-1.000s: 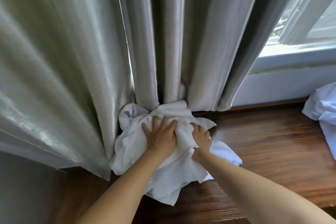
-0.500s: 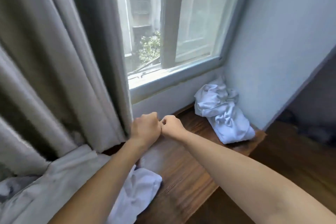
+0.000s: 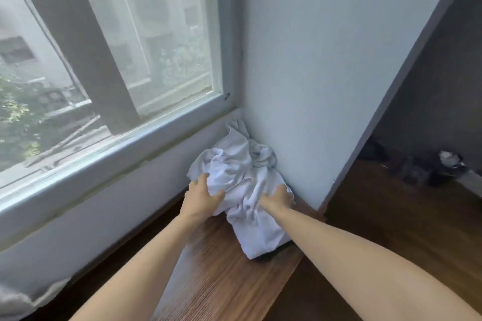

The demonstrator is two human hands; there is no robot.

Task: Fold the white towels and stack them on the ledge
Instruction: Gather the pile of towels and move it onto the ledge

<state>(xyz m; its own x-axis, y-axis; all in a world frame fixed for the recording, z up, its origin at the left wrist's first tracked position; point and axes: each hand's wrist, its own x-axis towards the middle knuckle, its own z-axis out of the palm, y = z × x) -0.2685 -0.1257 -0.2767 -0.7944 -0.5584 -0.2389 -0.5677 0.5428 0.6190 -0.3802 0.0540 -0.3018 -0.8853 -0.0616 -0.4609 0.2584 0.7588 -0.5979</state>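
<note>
One crumpled white towel (image 3: 242, 185) is seen on the wooden ledge (image 3: 216, 276), bunched into its far right corner where the window (image 3: 117, 60) meets the wall (image 3: 326, 73). It is gripped from both sides: cloth is gathered under the curled fingers of the left hand (image 3: 202, 197) at its left edge, while the right hand (image 3: 277, 198) is buried in the folds on the wall side. The towel's long axis runs away from the person, a loose tail left lying nearest.
</note>
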